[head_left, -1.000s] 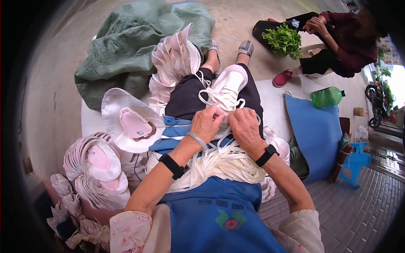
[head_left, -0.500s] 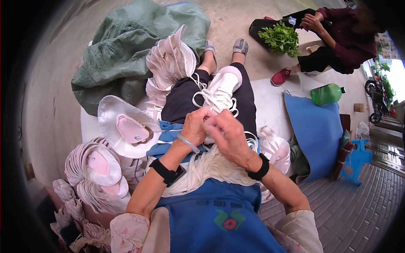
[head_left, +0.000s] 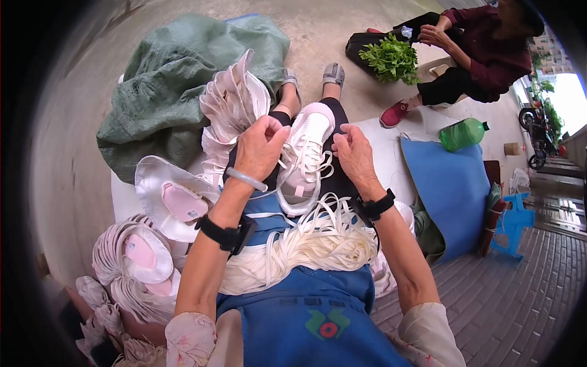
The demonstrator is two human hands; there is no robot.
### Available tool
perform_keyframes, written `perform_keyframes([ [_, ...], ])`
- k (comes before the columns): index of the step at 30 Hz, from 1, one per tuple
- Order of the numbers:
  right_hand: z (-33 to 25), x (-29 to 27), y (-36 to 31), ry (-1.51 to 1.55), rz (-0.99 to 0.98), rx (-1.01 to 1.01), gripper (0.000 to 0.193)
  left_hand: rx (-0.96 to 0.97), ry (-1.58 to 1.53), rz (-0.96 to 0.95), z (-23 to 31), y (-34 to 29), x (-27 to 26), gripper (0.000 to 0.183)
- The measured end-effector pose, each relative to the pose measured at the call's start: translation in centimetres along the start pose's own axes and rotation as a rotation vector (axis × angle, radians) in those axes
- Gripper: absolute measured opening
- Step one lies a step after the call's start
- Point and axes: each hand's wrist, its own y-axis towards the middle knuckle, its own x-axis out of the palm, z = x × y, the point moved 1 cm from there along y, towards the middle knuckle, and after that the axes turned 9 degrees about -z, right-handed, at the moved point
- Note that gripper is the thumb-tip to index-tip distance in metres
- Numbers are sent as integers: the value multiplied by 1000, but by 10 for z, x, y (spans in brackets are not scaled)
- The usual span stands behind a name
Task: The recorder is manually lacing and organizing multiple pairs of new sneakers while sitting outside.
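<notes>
Shoe: white and pink sneaker (head_left: 304,156) on the person's lap, centre, between both hands.
Left hand (head_left: 262,147): fingers closed, pinching a flat white lace (head_left: 292,151) above the shoe.
Right hand (head_left: 354,153): fingers curled, seemingly on a lace end.
Risk: the lace may tangle with the loose bundle of laces (head_left: 306,244) nearby.
Textures: soft knit upper; flat woven laces.
</notes>
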Motion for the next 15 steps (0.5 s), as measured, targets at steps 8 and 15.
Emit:
perform_keyframes([
  [8,8,28,18,-201,-215,61,61,153,203,-269,-15,-117,42,16],
  [15,-7,6,-1,774,-303,275,45,226,415,-276,-13,-131,45,32],
])
